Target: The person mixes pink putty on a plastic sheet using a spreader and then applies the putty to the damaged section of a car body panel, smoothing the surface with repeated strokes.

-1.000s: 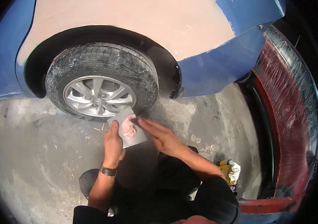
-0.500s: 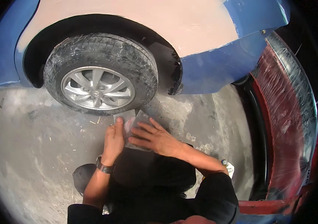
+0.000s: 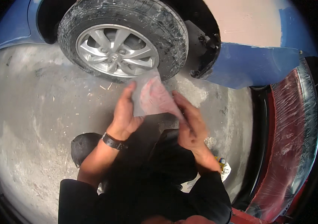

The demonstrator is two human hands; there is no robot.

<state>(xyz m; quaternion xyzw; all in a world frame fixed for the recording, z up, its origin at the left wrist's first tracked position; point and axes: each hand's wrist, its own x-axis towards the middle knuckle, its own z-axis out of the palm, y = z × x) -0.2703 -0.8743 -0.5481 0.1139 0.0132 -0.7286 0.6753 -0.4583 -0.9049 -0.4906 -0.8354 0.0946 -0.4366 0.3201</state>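
My left hand (image 3: 126,114) is closed around the left edge of a pale, flat mixing plate (image 3: 140,107), thumb along its side. Pink putty (image 3: 154,95) is smeared over the plate's face and reaches its right corner. There my right hand (image 3: 194,121) grips a thin, dark spreader (image 3: 187,126), seen nearly edge-on and partly hidden by the fingers. The spreader's edge meets the putty at that corner. Both hands are held over my knees, just in front of a car wheel (image 3: 116,52).
Beyond the wheel, a blue car body (image 3: 256,65) carries a large beige-pink filled area (image 3: 246,22). A red, plastic-wrapped car part (image 3: 287,130) stands along the right. Bits of debris lie on the grey concrete floor (image 3: 47,123). A yellow-and-white item (image 3: 224,168) sits by my right elbow.
The plate has tilted, showing more of the pink putty. My right hand has turned from flat over the plate to edge-on at its right side. The whole view has shifted downward.
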